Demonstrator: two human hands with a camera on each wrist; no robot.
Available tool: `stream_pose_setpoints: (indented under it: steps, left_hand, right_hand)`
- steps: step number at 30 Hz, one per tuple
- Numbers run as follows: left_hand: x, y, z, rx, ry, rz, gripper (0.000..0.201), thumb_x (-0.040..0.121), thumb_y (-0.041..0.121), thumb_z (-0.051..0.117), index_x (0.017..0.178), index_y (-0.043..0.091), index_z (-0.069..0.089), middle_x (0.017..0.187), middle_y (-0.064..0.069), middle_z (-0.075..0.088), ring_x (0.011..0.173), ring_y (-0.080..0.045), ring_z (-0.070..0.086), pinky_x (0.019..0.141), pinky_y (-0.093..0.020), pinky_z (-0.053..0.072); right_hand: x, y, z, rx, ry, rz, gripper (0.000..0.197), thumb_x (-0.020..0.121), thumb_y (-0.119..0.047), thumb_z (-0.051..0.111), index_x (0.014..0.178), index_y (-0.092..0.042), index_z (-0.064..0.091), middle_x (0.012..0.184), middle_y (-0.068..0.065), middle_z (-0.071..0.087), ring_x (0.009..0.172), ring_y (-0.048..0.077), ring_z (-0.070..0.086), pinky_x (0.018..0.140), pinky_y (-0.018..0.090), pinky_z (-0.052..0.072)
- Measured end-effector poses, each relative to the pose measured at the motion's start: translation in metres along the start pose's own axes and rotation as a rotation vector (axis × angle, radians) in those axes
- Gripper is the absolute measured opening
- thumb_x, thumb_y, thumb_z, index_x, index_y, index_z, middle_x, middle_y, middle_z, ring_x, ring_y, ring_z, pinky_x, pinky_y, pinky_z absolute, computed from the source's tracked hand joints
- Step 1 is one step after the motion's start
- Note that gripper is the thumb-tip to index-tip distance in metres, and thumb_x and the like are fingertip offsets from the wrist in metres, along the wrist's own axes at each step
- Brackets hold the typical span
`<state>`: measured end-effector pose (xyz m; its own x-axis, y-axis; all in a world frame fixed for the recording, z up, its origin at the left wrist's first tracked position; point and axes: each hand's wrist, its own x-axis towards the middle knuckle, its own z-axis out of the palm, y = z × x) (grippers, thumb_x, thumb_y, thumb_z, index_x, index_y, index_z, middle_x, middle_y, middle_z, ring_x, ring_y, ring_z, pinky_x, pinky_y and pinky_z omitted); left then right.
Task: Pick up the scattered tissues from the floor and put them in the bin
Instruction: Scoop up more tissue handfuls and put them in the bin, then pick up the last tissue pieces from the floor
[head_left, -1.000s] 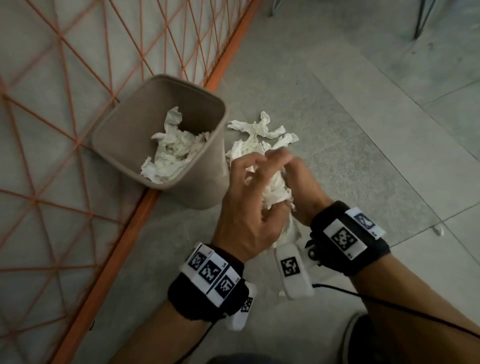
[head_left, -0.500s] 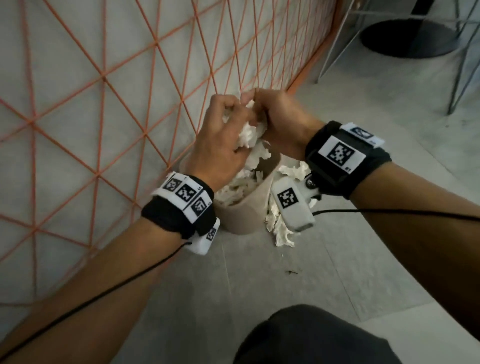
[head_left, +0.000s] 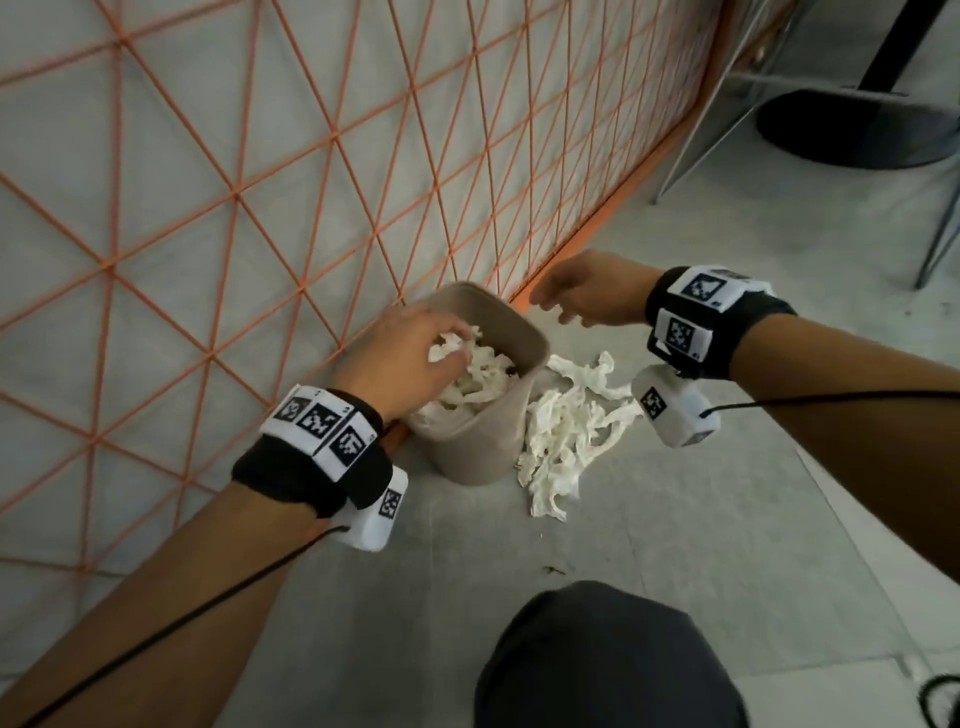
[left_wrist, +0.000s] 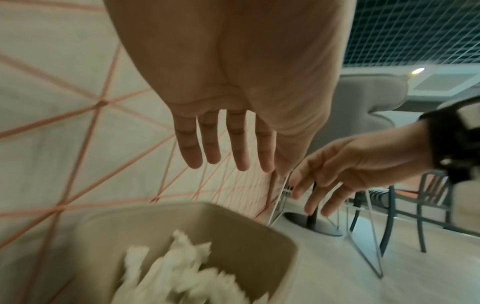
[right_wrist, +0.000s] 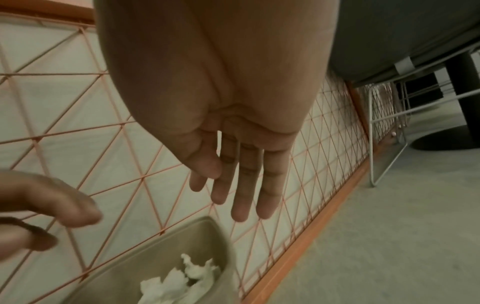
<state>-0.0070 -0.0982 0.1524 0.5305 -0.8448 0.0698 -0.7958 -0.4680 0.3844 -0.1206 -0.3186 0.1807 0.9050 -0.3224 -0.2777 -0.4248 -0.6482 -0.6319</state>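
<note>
Head view alone: floor tissues (head_left: 566, 431).

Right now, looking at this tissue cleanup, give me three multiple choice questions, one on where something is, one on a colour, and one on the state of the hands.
1. Where do the loose tissues on the floor lie?
A. right beside the bin
B. under the chair
C. on the person's knee

2. What colour is the lattice behind the bin?
A. blue
B. orange
C. black

3. How are the left hand and right hand?
A. both clenched on tissues
B. only the right grips tissue
C. both open, fingers straight

Answers: 1 A, the pile lies against the bin's side. 2 B, its strands and base rail are orange. 3 C, both wrist views show straight, empty fingers.
</note>
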Motion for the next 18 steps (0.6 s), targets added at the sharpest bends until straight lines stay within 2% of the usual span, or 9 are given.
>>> stream_pose_setpoints:
  steps: [3,7,9,11,13,15,18]
  left_hand:
    - [0.008,0.054,-0.02,-0.029,0.053,0.12,0.021,0.09,0.04,0.06,0.108,0.031,0.067,0.101,0.013,0.062,0.096,-0.009,0.058,0.087,-0.031,0.047]
    - [0.038,0.115,-0.021,-0.037,-0.015,0.202,0.021,0.09,0.042,0.057,0.104,0.032,0.068,0.099,0.014,0.067,0.091,-0.009,0.063,0.085,-0.039,0.054]
    - [0.055,0.136,-0.007,-0.014,-0.074,0.207,0.018,0.09,0.039,0.056,0.103,0.032,0.068,0.095,0.017,0.065,0.09,-0.008,0.061,0.085,-0.038,0.053]
    - [0.069,0.15,0.014,0.015,-0.133,0.191,0.018,0.091,0.036,0.056,0.103,0.031,0.069,0.094,0.016,0.065,0.088,-0.007,0.059,0.085,-0.035,0.052]
    - [0.079,0.152,0.045,0.041,-0.21,0.143,0.02,0.092,0.034,0.054,0.105,0.029,0.068,0.101,0.009,0.068,0.092,-0.013,0.06,0.086,-0.038,0.052]
    - [0.082,0.148,0.078,0.033,-0.284,0.077,0.022,0.093,0.031,0.052,0.107,0.027,0.068,0.108,0.001,0.067,0.1,-0.02,0.061,0.09,-0.042,0.05]
    - [0.07,0.131,0.13,-0.024,-0.341,-0.079,0.024,0.094,0.029,0.052,0.114,0.025,0.065,0.122,-0.005,0.06,0.115,-0.027,0.055,0.098,-0.04,0.045]
  right_hand:
    - [-0.001,0.022,-0.026,-0.04,-0.047,0.017,0.037,0.093,-0.005,0.041,0.121,-0.017,0.061,0.118,0.002,0.065,0.1,0.02,0.068,0.091,0.046,0.055]
    - [-0.002,0.063,-0.043,-0.13,-0.074,0.017,0.032,0.093,-0.009,0.046,0.118,-0.019,0.063,0.114,0.003,0.068,0.093,0.021,0.07,0.085,0.043,0.058]
    - [-0.005,0.084,-0.042,-0.189,-0.109,0.024,0.029,0.091,-0.011,0.048,0.11,-0.025,0.065,0.111,0.007,0.07,0.093,0.022,0.07,0.085,0.039,0.056]
    - [-0.007,0.106,-0.036,-0.229,-0.135,0.043,0.031,0.089,-0.01,0.049,0.108,-0.029,0.064,0.117,0.006,0.069,0.101,0.023,0.066,0.094,0.036,0.049]
    - [-0.005,0.131,-0.025,-0.249,-0.138,0.067,0.034,0.088,-0.01,0.051,0.117,-0.023,0.065,0.124,0.006,0.064,0.112,0.025,0.06,0.1,0.036,0.043]
    - [0.0,0.156,-0.008,-0.248,-0.14,0.09,0.036,0.087,-0.012,0.055,0.122,-0.019,0.063,0.125,0.008,0.063,0.113,0.027,0.058,0.098,0.034,0.042]
    - [0.013,0.188,0.02,-0.254,-0.143,0.145,0.041,0.086,-0.019,0.061,0.127,-0.021,0.057,0.125,0.011,0.056,0.109,0.028,0.057,0.095,0.034,0.043]
